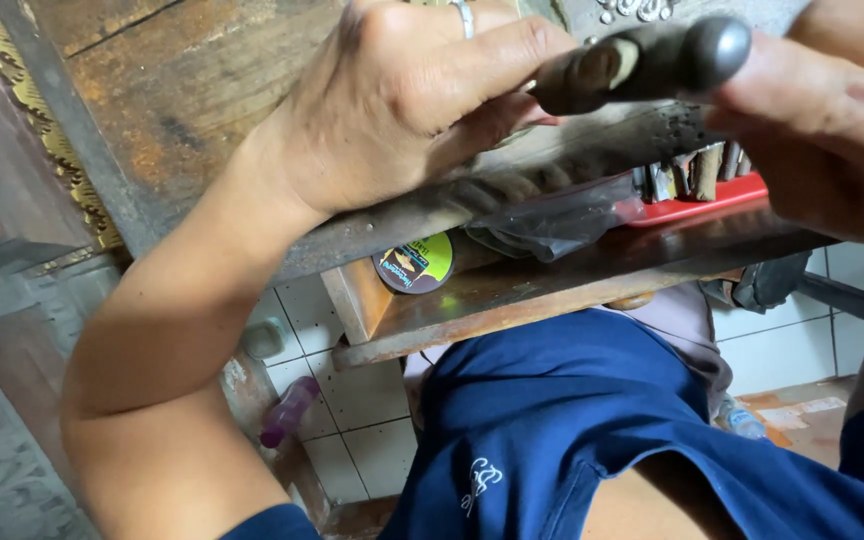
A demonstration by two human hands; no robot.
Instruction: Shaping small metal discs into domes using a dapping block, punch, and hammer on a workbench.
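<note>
Over the wooden workbench (192,90), the left hand (402,100) curls shut on its front edge; the right hand (822,130) grips a dark tool handle (642,62) just above. Below the bench, a red tray (697,208) sits on the shelf.

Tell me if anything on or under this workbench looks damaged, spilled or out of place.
The wooden bench top is badly stained and worn, with rusty blotches. A purple bottle lies tipped on the tiled floor below. The small round tin sits on its side on the shelf. Nothing looks spilled.

Dark round-ended tool handle (652,62), near-horizontal, over workbench edge.
</note>
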